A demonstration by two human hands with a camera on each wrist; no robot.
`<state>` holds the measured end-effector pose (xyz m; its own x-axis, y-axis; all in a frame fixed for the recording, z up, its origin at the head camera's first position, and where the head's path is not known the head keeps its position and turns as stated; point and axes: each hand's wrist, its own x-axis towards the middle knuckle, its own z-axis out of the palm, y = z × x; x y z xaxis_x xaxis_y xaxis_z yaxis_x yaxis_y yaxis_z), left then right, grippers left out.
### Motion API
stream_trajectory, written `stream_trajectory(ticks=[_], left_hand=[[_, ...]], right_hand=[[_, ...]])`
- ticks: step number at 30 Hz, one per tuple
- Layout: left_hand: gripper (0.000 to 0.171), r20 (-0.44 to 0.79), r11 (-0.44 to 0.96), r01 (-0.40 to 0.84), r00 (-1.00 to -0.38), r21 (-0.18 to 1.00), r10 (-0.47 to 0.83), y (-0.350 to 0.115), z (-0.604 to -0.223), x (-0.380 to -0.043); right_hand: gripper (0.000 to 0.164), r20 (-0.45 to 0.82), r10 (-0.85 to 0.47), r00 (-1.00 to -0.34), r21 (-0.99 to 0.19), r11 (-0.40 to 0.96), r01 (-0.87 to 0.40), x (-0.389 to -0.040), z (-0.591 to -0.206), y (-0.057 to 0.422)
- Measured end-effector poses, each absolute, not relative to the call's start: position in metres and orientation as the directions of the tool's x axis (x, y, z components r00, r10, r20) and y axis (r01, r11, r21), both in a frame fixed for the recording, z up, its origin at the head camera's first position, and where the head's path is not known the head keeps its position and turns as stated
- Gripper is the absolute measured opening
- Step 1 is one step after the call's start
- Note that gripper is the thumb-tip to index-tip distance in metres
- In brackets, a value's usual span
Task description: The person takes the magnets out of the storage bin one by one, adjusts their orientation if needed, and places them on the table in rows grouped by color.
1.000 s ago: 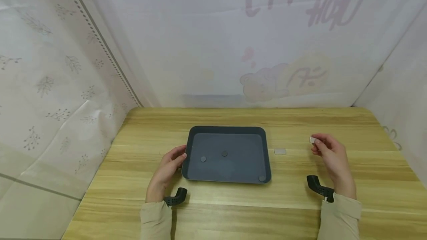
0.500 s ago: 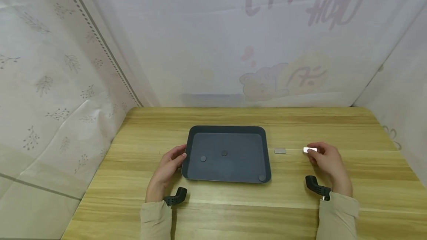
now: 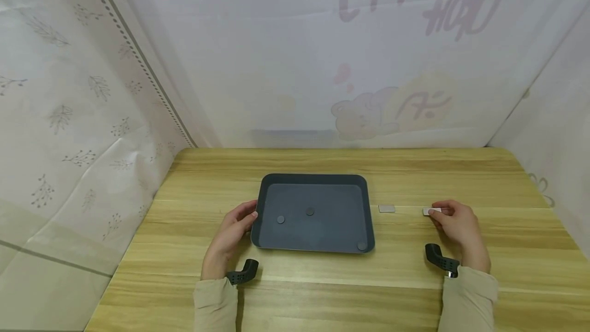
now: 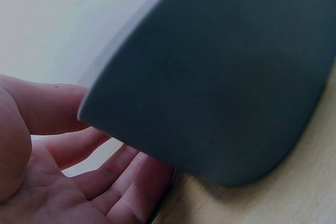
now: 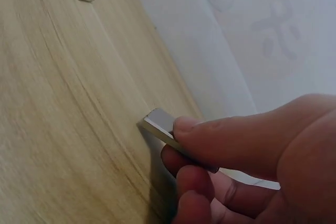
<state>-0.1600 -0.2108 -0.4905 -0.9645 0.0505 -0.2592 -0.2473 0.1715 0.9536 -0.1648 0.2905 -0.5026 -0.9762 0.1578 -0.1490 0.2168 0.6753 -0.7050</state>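
A dark grey rectangular tray [image 3: 318, 224] lies on the wooden table, three small round grey discs [image 3: 310, 211] inside it. My left hand [image 3: 233, 227] holds the tray's left side; the thumb is at the rim and the other fingers are outside the wall. To the right of the tray, my right hand [image 3: 456, 222] pinches a small flat silvery rectangular block [image 3: 427, 212] between thumb and fingers. In the right wrist view this block [image 5: 160, 120] is tilted, close to the tabletop. A second such block [image 3: 386, 209] lies flat between the tray and the right hand.
The wooden table [image 3: 332, 301] extends to a pale printed curtain [image 3: 276, 65] behind it. More patterned cloth [image 3: 83, 117] hangs on the left. Each wrist wears a black camera mount [image 3: 243, 272].
My right hand has moved nearer and slightly left, lowering its block and turning it flatter. The left hand, the tray and the second block have stayed in place.
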Motion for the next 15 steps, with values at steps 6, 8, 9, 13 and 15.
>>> stream_trajectory(ticks=[6,8,9,13,15], left_hand=[[0.044,-0.261,0.179,-0.250,-0.964,0.951,0.041,-0.2106,-0.4919,-0.1603],[0.043,-0.265,0.178,-0.255,-0.964,0.950,0.035,-0.2106,-0.4925,-0.1603],[0.043,-0.267,0.176,-0.257,-0.963,0.950,0.032,-0.2106,-0.4927,-0.1603],[0.042,-0.270,0.173,-0.262,-0.962,0.950,0.027,-0.2101,-0.4925,-0.1606],[0.042,-0.268,0.174,-0.259,-0.963,0.950,0.029,-0.2099,-0.4924,-0.1606]], right_hand=[[0.038,-0.160,0.166,-0.973,-0.691,0.685,0.230,-0.1652,-0.5044,0.2901],[0.038,-0.153,0.172,-0.973,-0.680,0.696,0.229,-0.1659,-0.5051,0.2901],[0.039,-0.147,0.176,-0.973,-0.675,0.702,0.229,-0.1662,-0.5050,0.2903],[0.040,-0.124,0.207,-0.970,-0.661,0.712,0.236,-0.1666,-0.5051,0.2891],[0.040,-0.119,0.224,-0.967,-0.663,0.707,0.246,-0.1668,-0.5047,0.2879]])
